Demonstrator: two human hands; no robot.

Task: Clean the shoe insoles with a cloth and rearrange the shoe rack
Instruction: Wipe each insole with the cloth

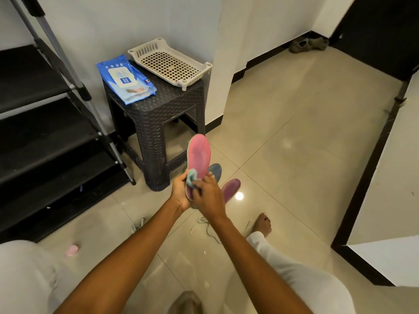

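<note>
Above the tiled floor [283, 137], beside the stool [156, 114], your left hand [180, 192] grips the pink insole [199, 155]; your right hand [209, 196] presses a cloth [191, 177] on it.

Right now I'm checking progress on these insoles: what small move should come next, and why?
Probably slide the cloth up toward the toe. The right hand presses it at the heel end of the pink insole, which the left hand grips, and the upper part looks smudged.

Glossy tiled floor [294, 137], woven-look plastic stool [156, 114], perforated plastic tray [170, 62], matt pink insole [199, 155].
</note>
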